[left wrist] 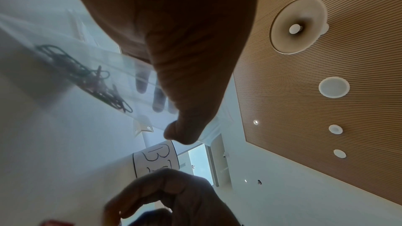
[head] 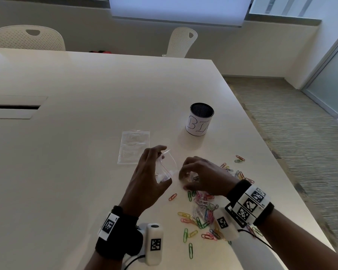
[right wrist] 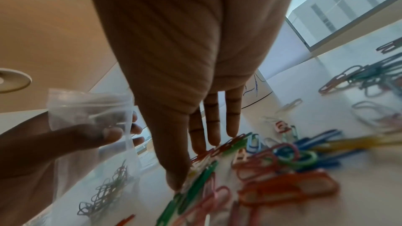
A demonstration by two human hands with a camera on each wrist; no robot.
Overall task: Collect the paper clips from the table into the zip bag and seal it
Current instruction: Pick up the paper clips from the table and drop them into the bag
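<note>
Head view, left to right: your left hand (head: 144,184) holds the zip bag (head: 167,166) off the table (head: 86,152), thumb and fingers pinched on the bag near its mouth. The red zip line runs across the bag, and the mouth stands open and faces your right hand. A flat stack of spare bags (head: 134,146) lies on the table just beyond your left hand.

Left wrist view: the bag (left wrist: 97,75) hangs under your thumb (left wrist: 185,126), with your fingertips (left wrist: 141,83) visible through the plastic. A dark cluster of clips (left wrist: 87,76) already sits inside the bag.

Right wrist view: the same cluster (right wrist: 104,193) rests at the bottom of the bag (right wrist: 87,109).

Your right hand (head: 201,176) is just beside the bag mouth, over the near edge of the clip pile (head: 203,209). In the right wrist view the fingers (right wrist: 213,123) point down at the pile and the thumb tip (right wrist: 176,180) touches clips (right wrist: 195,183) on the table. Whether the fingers pinch a clip cannot be told.

Loose coloured clips spread from below your right hand toward your right wrist, with a few strays (head: 239,158) further right. A black mesh cup (head: 200,119) with a white paper label stands upright beyond your right hand, well apart from the pile.
</note>
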